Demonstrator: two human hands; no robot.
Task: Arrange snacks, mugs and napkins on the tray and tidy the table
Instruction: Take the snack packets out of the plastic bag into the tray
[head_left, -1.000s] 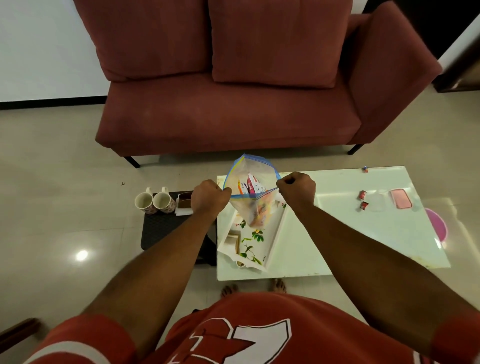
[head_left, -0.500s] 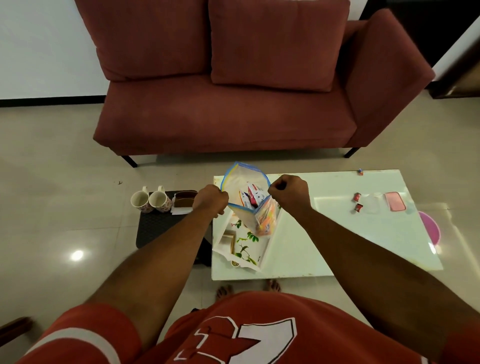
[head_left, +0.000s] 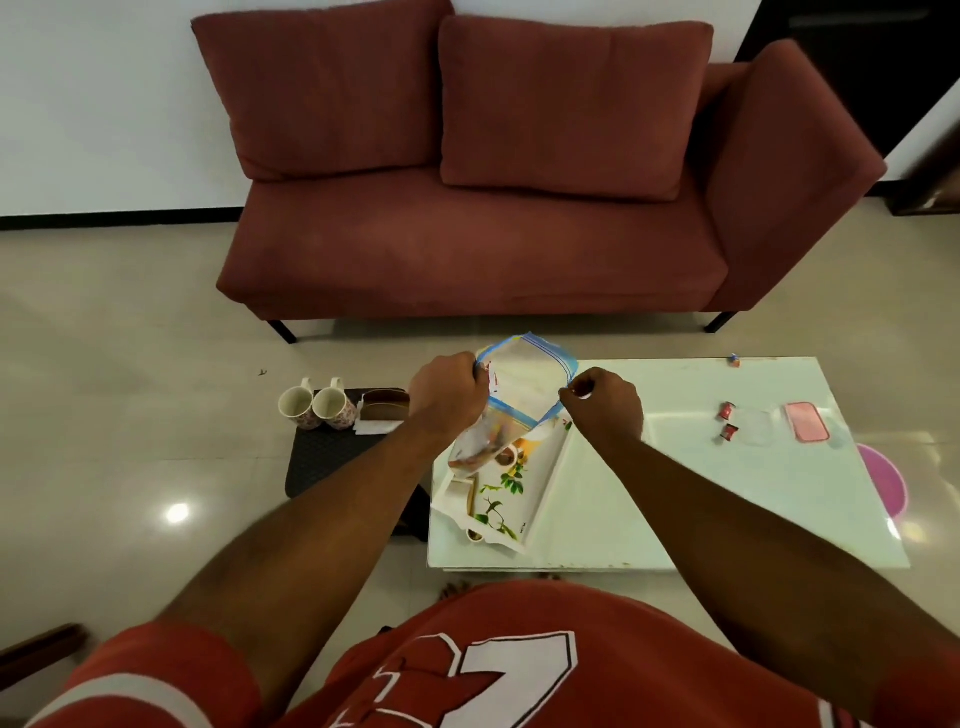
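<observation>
Bag: zip-top bag (head_left: 524, 379) hung in the air above the far end of the tray (head_left: 545, 467), at the left end of the white table (head_left: 675, 493), its blue-edged mouth pulled wide.
Left hand: left hand (head_left: 449, 389) was curled round the left rim of the mouth, gripping it.
Right hand: right hand (head_left: 605, 402) pinched the right rim between thumb and fingers.
Heading: the mouth faced upward; the bag's long axis ran from there down to the loaded bottom, which sagged a little to the person's left, over the tray.
Tray: its long axis ran near to far, the far end swung slightly right.
Risk: if the bag were tipped out from here, packets could overshoot the tray's left rim, close to the table edge, and drop to the floor. A slipping pinch on the thin film would let the mouth fold shut.
Waiting: two mugs (head_left: 317, 405) and napkins (head_left: 371, 427) sat apart on a dark stool (head_left: 332, 452); small red snacks (head_left: 726, 410) lay well to the right.
</observation>
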